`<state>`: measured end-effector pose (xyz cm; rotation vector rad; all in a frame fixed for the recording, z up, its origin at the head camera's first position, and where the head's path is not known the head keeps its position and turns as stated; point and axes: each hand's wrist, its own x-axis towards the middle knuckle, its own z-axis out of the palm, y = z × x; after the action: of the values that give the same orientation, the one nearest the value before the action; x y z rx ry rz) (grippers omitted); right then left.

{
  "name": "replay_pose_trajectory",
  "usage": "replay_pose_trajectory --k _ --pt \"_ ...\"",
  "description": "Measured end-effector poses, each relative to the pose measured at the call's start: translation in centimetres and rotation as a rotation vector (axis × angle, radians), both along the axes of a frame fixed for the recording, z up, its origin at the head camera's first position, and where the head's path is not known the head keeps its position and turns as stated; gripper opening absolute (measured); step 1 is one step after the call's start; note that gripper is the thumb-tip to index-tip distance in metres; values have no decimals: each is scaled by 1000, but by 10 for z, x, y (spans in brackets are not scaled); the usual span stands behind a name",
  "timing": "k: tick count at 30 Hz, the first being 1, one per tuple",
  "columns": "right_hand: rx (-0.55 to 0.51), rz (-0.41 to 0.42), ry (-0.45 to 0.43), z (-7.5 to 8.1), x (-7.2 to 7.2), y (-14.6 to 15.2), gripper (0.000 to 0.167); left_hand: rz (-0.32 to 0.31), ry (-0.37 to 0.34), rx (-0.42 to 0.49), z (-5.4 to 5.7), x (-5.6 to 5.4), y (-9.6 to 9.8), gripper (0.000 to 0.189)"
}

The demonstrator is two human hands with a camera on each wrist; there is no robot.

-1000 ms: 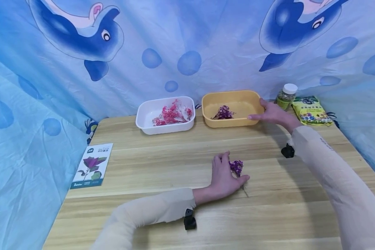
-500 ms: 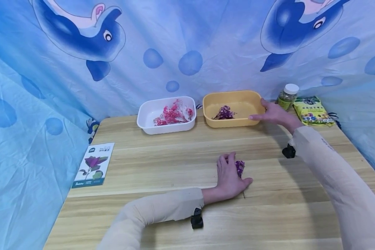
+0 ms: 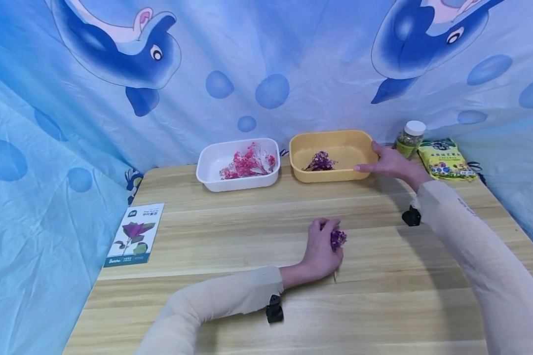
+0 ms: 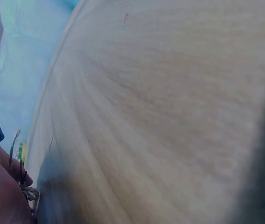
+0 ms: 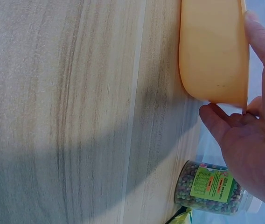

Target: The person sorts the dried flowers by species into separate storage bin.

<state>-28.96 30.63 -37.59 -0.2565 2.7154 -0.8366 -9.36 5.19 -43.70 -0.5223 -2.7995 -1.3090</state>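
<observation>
Over the middle of the table, my left hand [image 3: 321, 249] grips a small bunch of purple dried flowers [image 3: 339, 239]. The blossoms show past its fingers; most of the stems are hidden under the palm. In the left wrist view, thin stems [image 4: 31, 192] poke out by the hand [image 4: 2, 186] at the lower left. My right hand [image 3: 391, 161] holds the right end of a yellow plastic tub [image 3: 346, 174], with the thumb along the front rim. Another purple dried bunch [image 3: 320, 161] lies inside that tub. The right wrist view shows the fingers [image 5: 214, 119] against the tub's end wall [image 5: 214, 56].
A white tub [image 3: 242, 184] with pink dried flowers [image 3: 247, 162] stands left of the yellow one. Behind the right hand are a white-lidded jar [image 3: 408, 138] and a yellow packet [image 3: 445, 159]. A plant leaflet [image 3: 133, 235] lies at the table's left edge. A blue curtain [image 3: 266, 59] hangs behind.
My left hand first shifted slightly right over the purple bunch, then drew a little back left as its thumb closed in on the stems. The right hand stays on the yellow tub.
</observation>
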Motion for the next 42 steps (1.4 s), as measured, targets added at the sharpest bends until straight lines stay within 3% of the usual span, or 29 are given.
replay_pose_trajectory --k 6,15,17,24,29,34,37,42 --pt "-3 7 2 1 2 0 120 -26 16 39 1 -3 -7 70" --pt "-9 2 -12 1 2 -1 122 -129 50 104 4 -13 -19 59" --pt "-10 -1 -13 0 2 0 122 -147 9 135 6 -16 -22 57" --pt "-7 13 5 -2 1 2 121 -201 -360 427 16 -37 -26 53" --pt "-5 18 10 -2 2 2 121 -161 -471 481 30 -53 -29 52" --pt "-8 18 16 -3 1 1 120 -135 -623 648 39 -64 -31 51" --pt "-9 16 17 -3 0 1 120 -123 -654 684 43 -70 -32 50" --pt "-8 9 9 -2 1 1 122 -116 -629 690 47 -83 -30 49"
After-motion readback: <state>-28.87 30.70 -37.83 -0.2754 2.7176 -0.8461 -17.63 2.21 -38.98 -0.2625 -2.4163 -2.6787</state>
